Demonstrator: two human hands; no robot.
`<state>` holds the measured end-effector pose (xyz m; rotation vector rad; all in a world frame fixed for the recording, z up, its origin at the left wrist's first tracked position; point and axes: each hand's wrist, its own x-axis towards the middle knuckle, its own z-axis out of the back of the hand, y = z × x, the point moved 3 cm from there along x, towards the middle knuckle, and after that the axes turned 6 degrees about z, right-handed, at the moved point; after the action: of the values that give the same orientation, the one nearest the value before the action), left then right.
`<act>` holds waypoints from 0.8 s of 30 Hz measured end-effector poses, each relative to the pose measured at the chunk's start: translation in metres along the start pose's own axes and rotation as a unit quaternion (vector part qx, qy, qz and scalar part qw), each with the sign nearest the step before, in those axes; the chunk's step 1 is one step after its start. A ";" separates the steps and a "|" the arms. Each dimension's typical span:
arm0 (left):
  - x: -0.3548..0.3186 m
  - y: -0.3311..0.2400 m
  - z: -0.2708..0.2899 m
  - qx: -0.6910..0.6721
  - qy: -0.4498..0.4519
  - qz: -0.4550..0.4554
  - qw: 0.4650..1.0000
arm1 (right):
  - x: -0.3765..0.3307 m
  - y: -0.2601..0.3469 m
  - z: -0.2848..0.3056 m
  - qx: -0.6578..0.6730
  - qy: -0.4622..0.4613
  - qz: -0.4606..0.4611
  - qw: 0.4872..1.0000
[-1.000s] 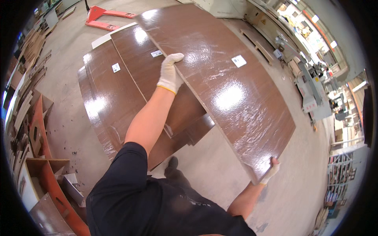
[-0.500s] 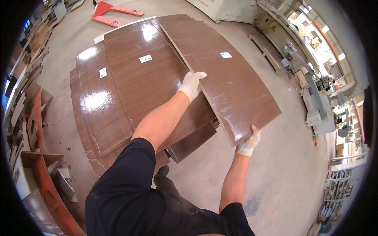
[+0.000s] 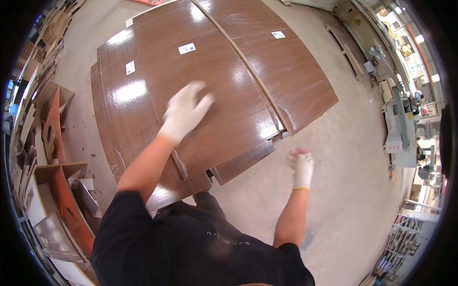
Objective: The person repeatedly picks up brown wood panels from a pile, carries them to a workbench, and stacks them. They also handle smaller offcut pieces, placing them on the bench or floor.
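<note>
Brown wood-grain panels with a glossy film lie in a wide stack before me. My left hand [image 3: 185, 112], in a white knit glove, hovers over the middle panel [image 3: 191, 71] with thumb and fingers apart, holding nothing. A right-hand panel [image 3: 291, 66] rests beside it, its long edge running along the middle panel. Off that panel's near corner, my right hand [image 3: 303, 167] hangs over the floor. It is gloved with bare fingertips, blurred but loosely spread, and grips nothing. To the left lies another panel [image 3: 117, 71]. A lower panel [image 3: 243, 164] juts out at the near side.
Wooden shelving pieces with an orange-red board [image 3: 71, 214] stand at my left, behind them piled offcuts [image 3: 52, 33]. Grey machinery [image 3: 396, 124] stands at the right. Concrete floor [image 3: 343, 190] surrounds the stack. Part of a red pallet jack [image 3: 148, 2] shows at the top edge.
The right-hand panel was held tilted by both hands; now it lies down on the stack, released. My left hand moved left over the middle panel, and my right hand came off the panel's corner.
</note>
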<state>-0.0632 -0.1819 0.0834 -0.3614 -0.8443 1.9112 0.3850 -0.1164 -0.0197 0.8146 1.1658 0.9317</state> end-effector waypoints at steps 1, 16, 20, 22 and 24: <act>-0.037 0.020 0.018 -0.008 -0.023 0.039 0.999 | -0.012 -0.022 -0.019 0.064 0.024 -0.048 0.996; -0.164 0.113 0.034 -0.593 0.016 0.417 0.689 | -0.083 0.031 -0.153 0.244 0.123 -0.057 0.960; -0.179 0.124 0.043 -0.550 -0.021 0.392 0.737 | -0.103 0.031 -0.166 0.197 0.164 -0.047 0.966; -0.194 0.125 0.039 -0.542 -0.037 0.388 0.744 | -0.105 0.030 -0.165 0.182 0.172 -0.035 0.967; -0.209 0.126 0.033 -0.525 -0.048 0.392 0.754 | -0.103 0.025 -0.161 0.143 0.148 -0.053 0.977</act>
<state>-0.0664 -0.4124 -0.0025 -1.5004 -2.0572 1.9561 0.2101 -0.1929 0.0084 0.8511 1.6157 0.8243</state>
